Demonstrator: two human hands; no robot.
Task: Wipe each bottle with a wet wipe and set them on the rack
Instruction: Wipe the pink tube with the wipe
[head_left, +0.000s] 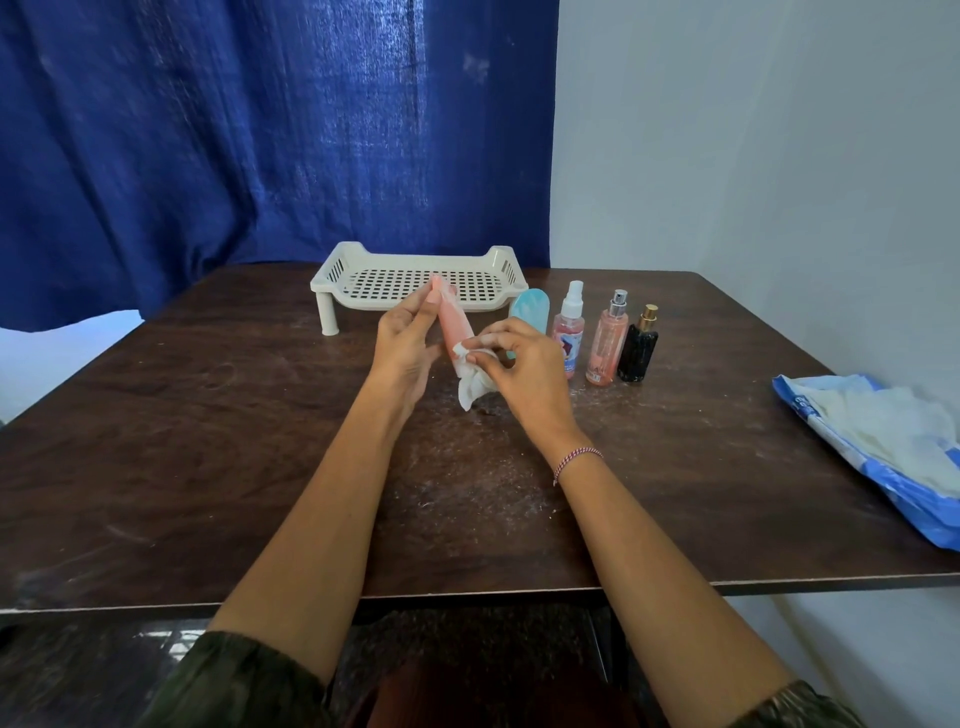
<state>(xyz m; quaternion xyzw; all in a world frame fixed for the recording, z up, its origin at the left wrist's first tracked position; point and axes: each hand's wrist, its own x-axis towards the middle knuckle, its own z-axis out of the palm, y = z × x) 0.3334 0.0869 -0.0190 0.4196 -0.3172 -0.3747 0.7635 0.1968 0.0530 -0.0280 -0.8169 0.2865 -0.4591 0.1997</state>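
At frame centre your left hand (408, 338) pinches the pink tube (454, 325) by its top, your right hand (522, 364) grips the wet wipe (470, 387) round its base: wiping step; next, by my judgement, set it on the rack (332, 283) behind.

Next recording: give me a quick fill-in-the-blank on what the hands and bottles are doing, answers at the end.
The left hand holds a ____ tube.
The right hand rubs it with a white ____.
The rack is ____.
The black bottle has a ____ cap.
Missing words: pink; wipe; empty; gold.
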